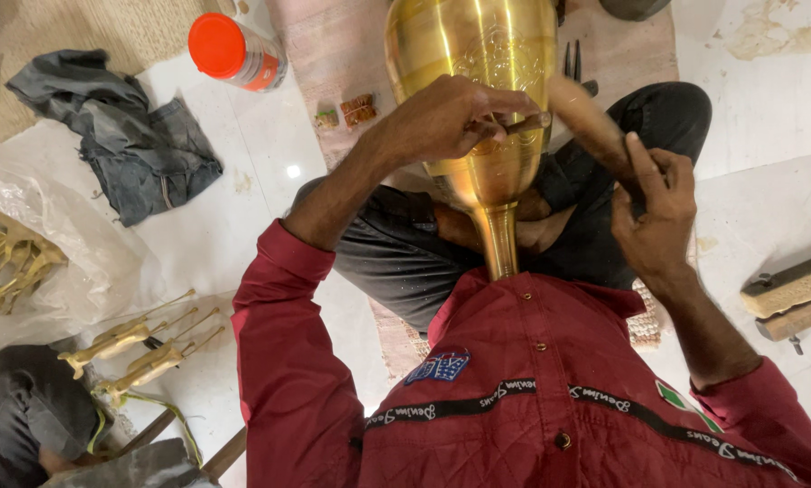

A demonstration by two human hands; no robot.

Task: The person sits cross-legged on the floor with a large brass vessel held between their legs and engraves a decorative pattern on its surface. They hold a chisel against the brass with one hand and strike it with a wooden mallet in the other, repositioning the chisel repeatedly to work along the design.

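A large polished brass vase (478, 63) lies across my lap, its narrow neck pointing at my chest. My left hand (450, 117) rests on the vase's shoulder and pinches a small metal chisel (527, 124) against the engraved surface. My right hand (654, 212) grips the wooden handle of a mallet (586, 122), held just right of the chisel. I sit cross-legged in dark trousers and a red shirt.
A red-capped can (238, 52) and a grey cloth (125, 136) lie on the white floor at the left. A plastic bag of brass parts (17, 253) and loose brass pieces (139, 348) are at lower left. Wooden blocks (794, 294) sit at the right.
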